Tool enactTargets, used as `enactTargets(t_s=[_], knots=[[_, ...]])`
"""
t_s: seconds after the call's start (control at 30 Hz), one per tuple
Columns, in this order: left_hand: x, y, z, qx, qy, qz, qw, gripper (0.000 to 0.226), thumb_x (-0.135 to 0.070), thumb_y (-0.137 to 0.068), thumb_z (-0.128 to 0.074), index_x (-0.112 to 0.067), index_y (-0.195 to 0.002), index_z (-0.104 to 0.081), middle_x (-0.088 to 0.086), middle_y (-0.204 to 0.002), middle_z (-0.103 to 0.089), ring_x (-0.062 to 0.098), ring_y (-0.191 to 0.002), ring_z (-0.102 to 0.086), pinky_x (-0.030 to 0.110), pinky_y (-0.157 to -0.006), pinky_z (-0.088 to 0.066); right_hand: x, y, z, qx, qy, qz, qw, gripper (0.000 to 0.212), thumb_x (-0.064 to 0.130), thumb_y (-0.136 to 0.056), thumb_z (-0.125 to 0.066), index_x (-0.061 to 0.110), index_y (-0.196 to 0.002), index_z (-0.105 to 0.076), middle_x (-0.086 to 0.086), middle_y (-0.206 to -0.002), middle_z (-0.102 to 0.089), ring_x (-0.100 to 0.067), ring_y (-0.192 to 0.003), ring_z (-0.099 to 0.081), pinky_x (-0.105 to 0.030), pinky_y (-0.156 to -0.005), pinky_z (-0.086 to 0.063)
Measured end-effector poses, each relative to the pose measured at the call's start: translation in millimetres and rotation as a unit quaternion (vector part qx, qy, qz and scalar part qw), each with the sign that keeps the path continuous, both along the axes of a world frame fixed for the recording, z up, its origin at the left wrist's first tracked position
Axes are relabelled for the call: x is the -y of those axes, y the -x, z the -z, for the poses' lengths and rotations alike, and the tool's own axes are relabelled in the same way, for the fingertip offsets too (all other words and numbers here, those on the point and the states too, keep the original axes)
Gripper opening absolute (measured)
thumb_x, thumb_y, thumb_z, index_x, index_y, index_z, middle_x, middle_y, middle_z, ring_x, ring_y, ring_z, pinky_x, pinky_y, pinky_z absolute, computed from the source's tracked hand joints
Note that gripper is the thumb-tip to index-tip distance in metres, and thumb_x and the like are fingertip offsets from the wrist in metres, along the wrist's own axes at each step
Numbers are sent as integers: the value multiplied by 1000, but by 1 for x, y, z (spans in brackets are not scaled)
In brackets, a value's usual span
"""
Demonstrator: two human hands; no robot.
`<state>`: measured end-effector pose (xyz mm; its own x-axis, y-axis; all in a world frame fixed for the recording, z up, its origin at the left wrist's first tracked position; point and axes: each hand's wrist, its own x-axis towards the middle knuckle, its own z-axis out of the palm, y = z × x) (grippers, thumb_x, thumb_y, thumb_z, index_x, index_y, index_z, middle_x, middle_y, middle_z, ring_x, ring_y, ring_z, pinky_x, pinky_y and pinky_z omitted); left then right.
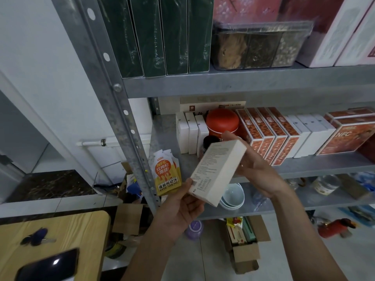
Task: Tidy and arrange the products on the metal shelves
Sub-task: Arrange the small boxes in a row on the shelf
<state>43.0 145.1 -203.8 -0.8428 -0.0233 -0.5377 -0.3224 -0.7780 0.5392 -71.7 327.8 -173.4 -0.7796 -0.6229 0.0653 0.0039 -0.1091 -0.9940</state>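
Before metal shelves [223,86] — white box [217,173] clamped between left fingers [187,185] and right fingers [230,136].

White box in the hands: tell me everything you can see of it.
The box is a slim white carton, seemingly cardboard, its broad face covered in small print too blurred to read. It is held tilted in the air before the middle shelf, upper end to the right. The left hand pinches its lower corner, thumb on the printed face; the right hand holds its upper end from behind.
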Motion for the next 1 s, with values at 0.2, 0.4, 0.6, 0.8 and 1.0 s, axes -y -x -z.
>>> enactTargets(t_s=[0.2, 0.4, 0.6, 0.8, 1.0], knots=[[9, -5, 2, 8, 126, 98, 987, 38, -33, -95, -51, 0, -106, -65, 19, -90, -73, 24, -72, -73, 32, -62, -60, -6, -3, -8, -35, -56, 31, 997, 46, -10, -78, -66, 17, -114, -59, 9, -108, -71, -8, -105, -65, -23, -79, -55], [22, 1, -9, -93, 373, 83, 919, 40, -53, -89, -37, -27, -110, -60, -7, -106, -72, 9, -101, -68, 24, -87, -52, -1, -3, -7, -35, -81, 137, 987, 25, -1, -75, -75, 12, -94, -66, 10, -86, -75, -6, -81, -71, -18, -65, -56], [20, 10, -5, -72, 394, 75, 913, 30, -12, -87, -68, -21, -114, -59, -6, -108, -70, 7, -97, -66, 23, -74, -58, 13, -6, -4, 17, -142, 188, 972, 18, 18, -82, -75, 8, -95, -67, 3, -81, -75, -8, -70, -71, -15, -56, -53], [28, 15, 4, -30, 274, 53, 960, 23, -10, -90, -63, -16, -113, -63, 7, -110, -72, 23, -100, -68, 33, -83, -57, 3, -18, -7, 51, -134, -2, 990, 66, 12, -86, -66, 44, -135, -36, 13, -119, -62, -10, -105, -66, -28, -77, -58], [33, 20, 8, -15, 194, 67, 979, 16, -8, -91, -61, -12, -106, -65, 6, -98, -75, 22, -90, -71, 32, -73, -60, 18, -29, 8, -19, -94, 61, 994, 62, 1, -90, -59, 41, -132, -36, 17, -124, -53, 6, -108, -58, -21, -73, -55]])
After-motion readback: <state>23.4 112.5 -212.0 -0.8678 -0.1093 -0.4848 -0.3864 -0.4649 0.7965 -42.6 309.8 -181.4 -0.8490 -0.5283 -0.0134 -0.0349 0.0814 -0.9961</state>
